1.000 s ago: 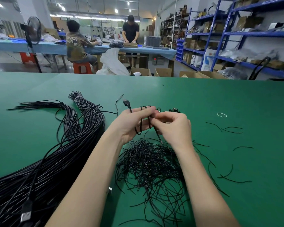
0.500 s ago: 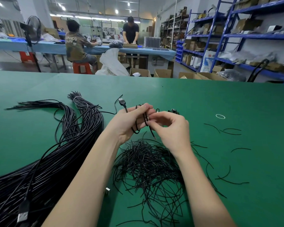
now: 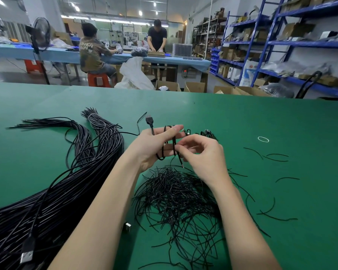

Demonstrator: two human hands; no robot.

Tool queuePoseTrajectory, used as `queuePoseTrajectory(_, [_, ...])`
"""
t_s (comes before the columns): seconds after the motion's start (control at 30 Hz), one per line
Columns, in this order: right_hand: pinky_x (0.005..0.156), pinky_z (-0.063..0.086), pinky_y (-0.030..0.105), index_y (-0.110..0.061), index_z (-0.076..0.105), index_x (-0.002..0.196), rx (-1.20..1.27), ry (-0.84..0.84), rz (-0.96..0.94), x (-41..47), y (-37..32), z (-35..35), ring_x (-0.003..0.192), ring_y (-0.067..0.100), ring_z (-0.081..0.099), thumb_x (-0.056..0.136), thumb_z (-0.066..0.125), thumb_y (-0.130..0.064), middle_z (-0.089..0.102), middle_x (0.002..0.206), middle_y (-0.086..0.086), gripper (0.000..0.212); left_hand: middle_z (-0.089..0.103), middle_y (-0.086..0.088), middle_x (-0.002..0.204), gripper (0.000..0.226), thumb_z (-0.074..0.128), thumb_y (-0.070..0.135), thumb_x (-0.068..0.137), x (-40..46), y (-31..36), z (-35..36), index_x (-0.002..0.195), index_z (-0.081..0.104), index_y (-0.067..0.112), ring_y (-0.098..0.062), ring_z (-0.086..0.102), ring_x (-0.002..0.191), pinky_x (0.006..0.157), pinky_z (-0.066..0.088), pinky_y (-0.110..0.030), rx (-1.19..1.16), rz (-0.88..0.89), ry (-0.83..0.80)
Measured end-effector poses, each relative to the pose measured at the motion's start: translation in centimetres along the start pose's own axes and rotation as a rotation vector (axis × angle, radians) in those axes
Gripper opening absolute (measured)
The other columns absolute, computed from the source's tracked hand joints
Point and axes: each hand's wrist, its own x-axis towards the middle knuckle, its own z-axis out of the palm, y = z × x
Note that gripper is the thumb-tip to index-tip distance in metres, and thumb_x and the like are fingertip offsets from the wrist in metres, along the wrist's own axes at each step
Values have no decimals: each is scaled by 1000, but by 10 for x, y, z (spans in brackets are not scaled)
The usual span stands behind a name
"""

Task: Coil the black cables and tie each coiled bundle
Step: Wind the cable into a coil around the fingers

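Materials / finish
Black cables (image 3: 70, 191): smooth, glossy plastic jacket. USB plug (image 3: 26, 257): shiny metal shell. Worktop (image 3: 261, 117): matt green mat. Thin ties (image 3: 176, 193): slightly glossy black.

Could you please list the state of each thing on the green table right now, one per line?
Left hand: holds coiled cable.
Right hand: pinches a thin tie at the coil.
Coiled cable: looped, not yet tied.
USB plug: sticking up, free.
Cable bundle: uncoiled, lying flat.
Tie pile: loose, tangled.
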Motion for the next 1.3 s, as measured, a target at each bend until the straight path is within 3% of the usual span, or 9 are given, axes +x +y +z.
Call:
queuePoseTrajectory(0.1, [72, 60, 28, -25, 79, 81, 104, -145, 127, 2, -1, -14, 73, 11, 71, 84, 81, -36, 78, 85, -12, 11, 77, -9, 95, 18, 66, 19, 94, 0, -3, 0, 104, 75, 7, -18, 71, 73, 67, 60, -24, 8, 8, -52])
queuePoseTrajectory(0.23, [68, 54, 23, -20, 71, 90, 464, 82, 314, 6, -2, -30, 81, 11, 68, 92, 70, -47, 71, 87, -9, 27, 72, -10, 81, 23, 61, 16, 96, -3, -4, 3, 97, 70, -4, -27, 74, 85, 77, 60, -31, 21, -10, -297])
queuePoseTrajectory(0.3, [74, 53, 27, -21, 69, 111, 527, -87, 311, 3, -3, -30, 83, 15, 70, 87, 73, -54, 72, 104, -6, 41, 68, -3, 72, 23, 60, 19, 95, -7, -6, 9, 96, 70, -1, -21, 73, 78, 74, 59, -29, 80, -31, -439])
queuePoseTrajectory(0.47, [39, 45, 22, -22, 73, 114, 598, -427, 280, -1, -9, -25, 49, 12, 57, 82, 78, -44, 72, 101, 3, 39, 46, 1, 64, 19, 56, 15, 99, -15, -10, 21, 82, 60, 10, -11, 55, 60, 77, 56, -31, 115, -77, -614])
queuePoseTrajectory(0.67, [43, 51, 29, -13, 72, 89, 551, -238, 262, 4, -7, -26, 52, 29, 65, 87, 80, -33, 55, 65, 8, 22, 33, 2, 63, 22, 47, 11, 102, -13, -8, 25, 81, 51, 9, -9, 37, 53, 67, 52, -27, 143, -62, -486])
queuePoseTrajectory(0.87, [56, 54, 28, -13, 72, 87, 268, -57, 151, 9, -10, -22, 51, 20, 66, 91, 76, -37, 67, 63, -7, 25, 38, 4, 63, 29, 38, 9, 104, -8, -10, 27, 76, 46, 12, -10, 42, 58, 59, 45, -23, 110, -36, -360])
queuePoseTrajectory(1.0, [75, 59, 25, -19, 78, 85, 246, -62, 121, 10, -9, -28, 75, 10, 75, 88, 80, -29, 79, 77, -2, 10, 38, 1, 70, 23, 36, 11, 100, -4, -8, 27, 78, 44, 14, -17, 49, 75, 62, 39, -26, 60, -32, -230])
queuePoseTrajectory(1.13, [59, 54, 17, -19, 81, 90, 287, -10, 116, 10, -6, -32, 71, 3, 71, 87, 80, -13, 79, 83, 0, 6, 59, -10, 87, 39, 33, 17, 102, -8, -8, 25, 65, 47, 16, -31, 68, 93, 88, 57, -52, -22, -103, -241])
queuePoseTrajectory(1.3, [53, 47, 18, -18, 81, 86, 260, 46, 136, 9, -2, -29, 55, 6, 60, 83, 82, -12, 76, 74, -3, 7, 73, -15, 86, 39, 34, 23, 107, -14, -5, 29, 81, 60, 10, -36, 74, 78, 60, 61, -39, -48, -191, -319])
